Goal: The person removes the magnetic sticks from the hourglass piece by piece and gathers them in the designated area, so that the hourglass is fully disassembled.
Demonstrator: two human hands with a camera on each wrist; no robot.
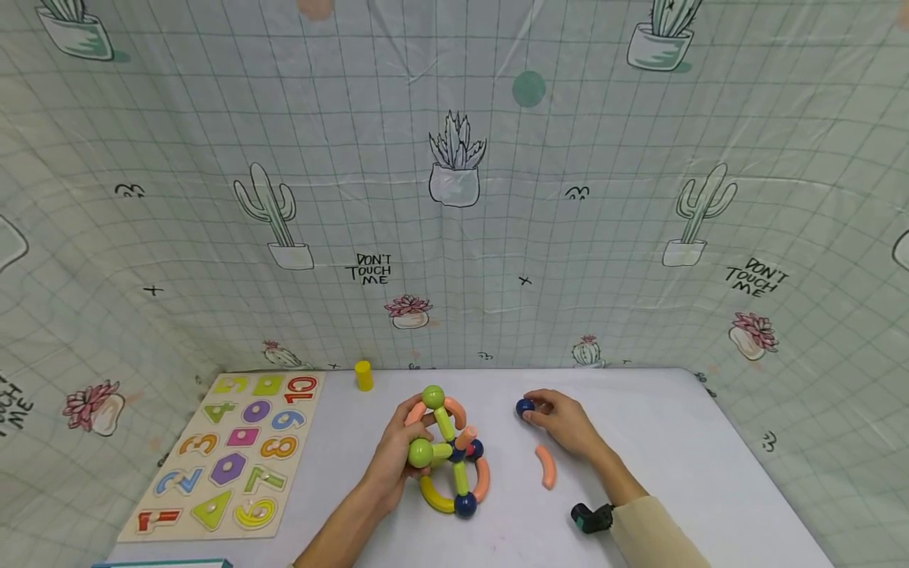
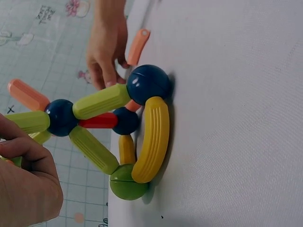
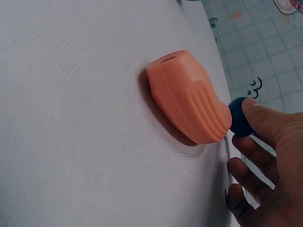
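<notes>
My left hand [image 1: 389, 457] grips the upper left of a magnetic ball-and-stick structure [image 1: 460, 477], its fingers partly hidden behind the green balls. The structure joins green sticks, curved yellow and orange pieces, a red stick and several blue and green balls. In the left wrist view its yellow curved piece [image 2: 155, 142] runs between a blue ball [image 2: 149, 85] and a green ball [image 2: 129, 182] low at the table. To the right, my right hand [image 1: 564, 422] pinches a loose blue ball [image 1: 524, 407] between thumb and fingers. A loose orange curved stick [image 1: 545, 467] lies nearer me than that hand.
A wooden number-and-shape puzzle board [image 1: 223, 457] covers the table's left side. At the back edge stands a yellow cylinder [image 1: 364, 376]. A dark wrist-camera piece [image 1: 592, 518] sits by the right sleeve. A patterned cloth [image 1: 454, 237] hangs behind the white table [image 1: 682, 465].
</notes>
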